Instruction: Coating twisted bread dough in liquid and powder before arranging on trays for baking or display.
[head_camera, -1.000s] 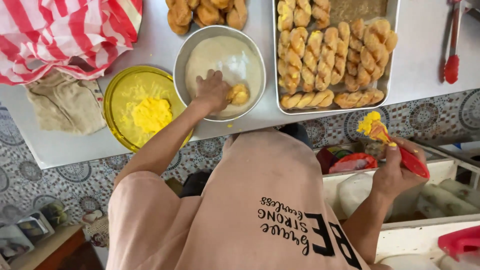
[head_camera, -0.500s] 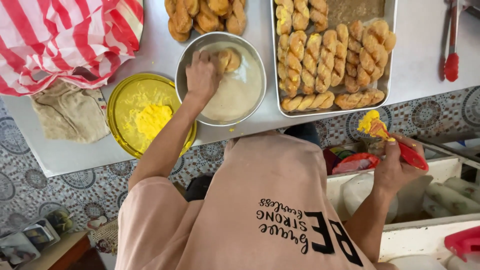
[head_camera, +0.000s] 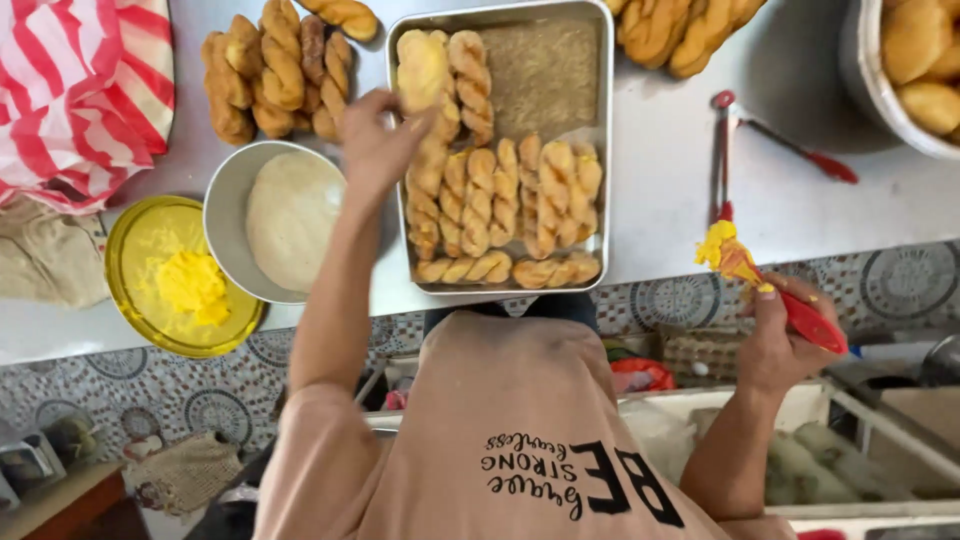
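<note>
My left hand (head_camera: 372, 142) is shut on a pale, powder-coated twisted pastry (head_camera: 421, 68) and holds it over the top left corner of a metal tray (head_camera: 603, 150). Rows of twisted pastries (head_camera: 510, 205) lie in the tray. Left of it stands a metal bowl (head_camera: 224, 196) of whitish powder (head_camera: 292, 218). My right hand (head_camera: 772, 348), off the counter's near edge, grips a red-handled brush (head_camera: 808, 320) whose tip (head_camera: 727, 252) is loaded with yellow spread. A yellow dish (head_camera: 135, 262) with more yellow spread (head_camera: 190, 285) sits at the far left.
Uncoated twisted pastries (head_camera: 268, 72) are piled behind the bowl, and more (head_camera: 680, 30) lie behind the tray. Red-tipped tongs (head_camera: 724, 150) rest right of the tray. A bowl of round buns (head_camera: 915, 70) is at top right, a red-striped cloth (head_camera: 75, 95) at top left.
My left hand rolled the pastry in the powder bowl, then lifted it out and carried it right, over the tray. My right hand kept holding the brush.
</note>
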